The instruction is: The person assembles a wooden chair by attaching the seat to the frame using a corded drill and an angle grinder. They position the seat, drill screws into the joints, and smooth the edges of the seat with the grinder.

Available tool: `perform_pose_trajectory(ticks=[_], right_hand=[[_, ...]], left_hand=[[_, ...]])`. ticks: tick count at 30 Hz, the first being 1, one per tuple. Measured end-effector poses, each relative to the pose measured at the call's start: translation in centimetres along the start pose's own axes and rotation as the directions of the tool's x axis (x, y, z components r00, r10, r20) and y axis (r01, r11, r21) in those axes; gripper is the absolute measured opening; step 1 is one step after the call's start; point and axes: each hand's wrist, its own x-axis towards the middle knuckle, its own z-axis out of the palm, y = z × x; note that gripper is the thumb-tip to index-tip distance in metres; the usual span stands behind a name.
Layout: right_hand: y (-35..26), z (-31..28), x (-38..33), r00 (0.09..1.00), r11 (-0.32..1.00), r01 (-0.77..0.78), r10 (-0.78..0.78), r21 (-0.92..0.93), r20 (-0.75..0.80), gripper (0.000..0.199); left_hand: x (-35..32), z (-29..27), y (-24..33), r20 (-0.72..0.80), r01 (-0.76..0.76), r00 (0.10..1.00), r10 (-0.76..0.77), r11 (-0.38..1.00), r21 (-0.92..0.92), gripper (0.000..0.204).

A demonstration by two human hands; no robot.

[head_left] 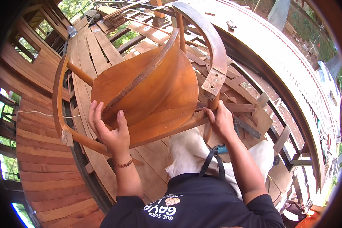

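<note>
A brown wooden chair (140, 91) is tilted in front of me, its broad curved panel facing up with a rough dark edge (148, 72). My left hand (111, 131) is at the near left end of that edge, palm up, fingers and thumb spread; whether the palm touches the wood I cannot tell. My right hand (221, 119) is closed round a round chair post (212, 104), just below the right armrest (212, 45). That armrest ends in a bare, pale cut face with small holes. On the left, the other curved armrest (57, 98) ends in a similar raw face.
Loose planks (98, 45) lie over the deck on the left. Wood offcuts (239, 95) are piled beyond my right hand. A blue-and-black tool (220, 149) rests by my leg. A dark curved rail (292, 95) runs along the right, beside a white corrugated surface (262, 38).
</note>
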Motion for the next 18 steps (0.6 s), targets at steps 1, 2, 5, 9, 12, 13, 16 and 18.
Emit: perform_pose_trajectory(ticks=[1,2,5,9,12,13,16,18], right_hand=[[0.0,-0.1,0.1,1.0,1.0,-0.008,0.008,-0.001,0.004,0.044],[0.1,-0.1,0.0,1.0,1.0,-0.02,0.02,-0.007,0.01,0.044],[-0.3,-0.1,0.0,0.999,0.999,-0.034,0.034,-0.018,0.009,0.044],[-0.7,0.0,0.4,0.999,0.999,-0.041,0.042,-0.03,0.019,0.044],[-0.7,0.0,0.1,0.996,0.996,-0.082,0.082,-0.023,0.023,0.044],[-0.7,0.0,0.1,0.995,0.996,-0.093,0.094,-0.015,0.02,0.044],[-0.2,-0.1,0.0,1.0,0.999,-0.01,0.009,-0.037,-0.03,0.043],[0.4,-0.4,0.7,0.999,0.999,-0.037,0.037,-0.004,0.006,0.043]], left_hand=[[0.1,0.1,0.2,-0.028,-0.036,0.999,0.037,0.999,0.027,0.046],[0.1,0.1,0.4,-0.054,-0.073,0.996,0.075,0.996,0.054,0.045],[0.0,0.9,1.6,-0.182,-0.248,0.955,0.235,0.968,-0.048,0.04],[-0.4,2.8,3.1,-0.065,-0.426,0.904,0.422,0.898,-0.106,0.038],[-0.3,3.4,4.5,0.061,-0.373,0.921,0.384,0.916,-0.145,0.036],[-0.3,3.5,4.7,0.076,-0.373,0.918,0.39,0.911,-0.174,0.036],[-1.5,5.8,5.4,0.311,-0.266,0.815,0.489,0.792,-0.55,0.046],[-2.9,8.0,5.3,0.565,-0.079,0.67,0.481,0.804,-0.589,0.055]])
